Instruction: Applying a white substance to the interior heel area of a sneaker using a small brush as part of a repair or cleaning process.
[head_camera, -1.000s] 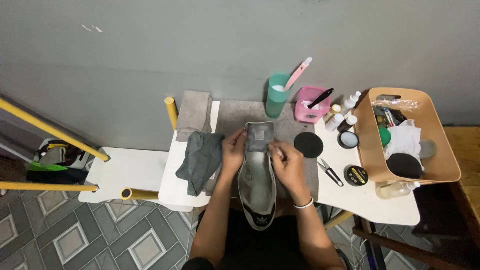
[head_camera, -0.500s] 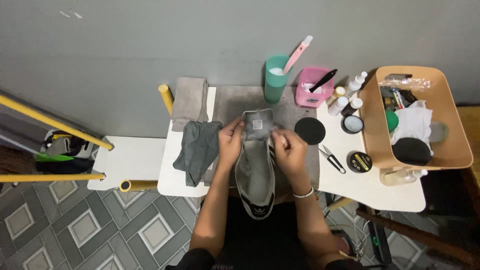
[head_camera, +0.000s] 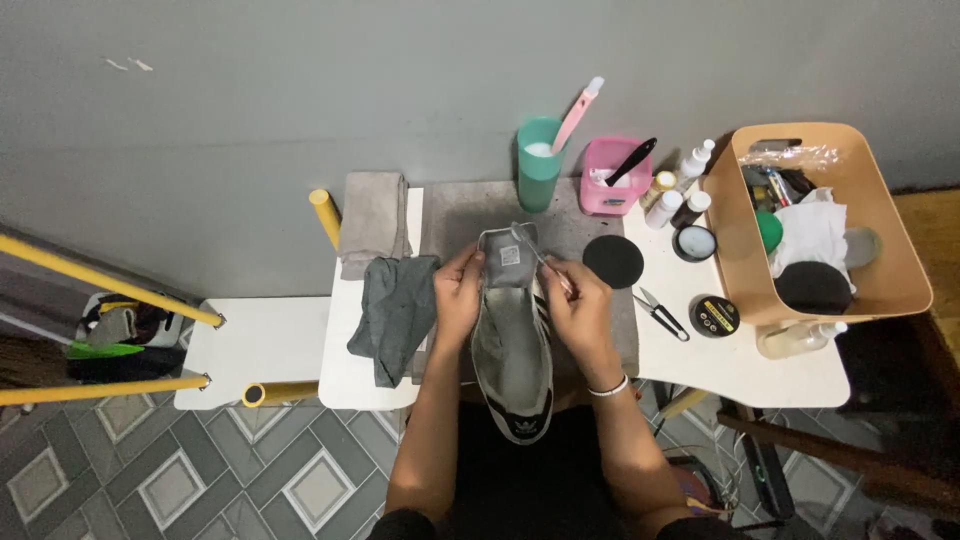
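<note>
A grey sneaker (head_camera: 513, 355) with dark side stripes lies on a grey mat (head_camera: 470, 205), toe toward me, tongue pulled up. My left hand (head_camera: 458, 297) grips the shoe's left side near the tongue. My right hand (head_camera: 578, 306) holds the right side and pinches a thin lace end that runs up to the tongue. A crumpled dark grey cloth (head_camera: 393, 312) lies just left of the shoe.
A folded grey towel (head_camera: 372, 222), a teal cup with a pink brush (head_camera: 538, 175), a pink box (head_camera: 613, 176), small bottles (head_camera: 676, 195), black round lids (head_camera: 612, 261), small scissors (head_camera: 660, 312) and a tan bin (head_camera: 905, 262) stand on the white table (head_camera: 760, 355). Yellow bars (head_camera: 105, 282) lie at left.
The view has shifted slightly. My hands have stayed on the shoe's tongue area, and my right hand now pulls a lace end out to the right.
</note>
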